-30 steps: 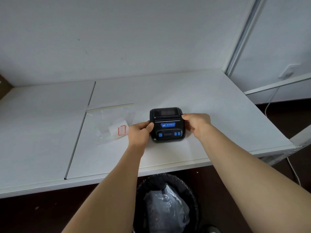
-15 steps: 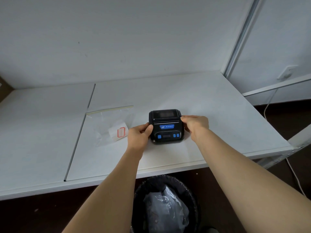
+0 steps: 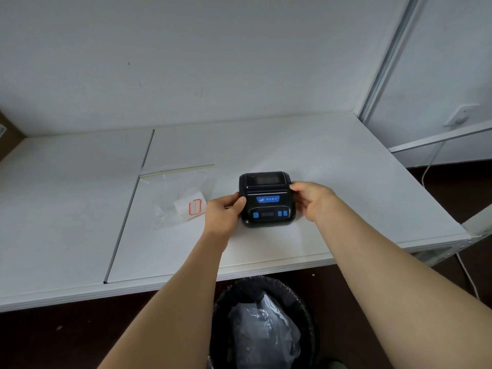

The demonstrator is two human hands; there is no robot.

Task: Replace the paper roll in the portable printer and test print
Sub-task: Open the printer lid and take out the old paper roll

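Both hands settle on the closed printer, roll swap not begun.
Head view: left hand (image 3: 225, 213) and right hand (image 3: 311, 199) keep gripping the portable printer (image 3: 267, 199) on the white table (image 3: 346, 182), barely shifted; bagged paper roll (image 3: 190, 207) lies left, untouched.
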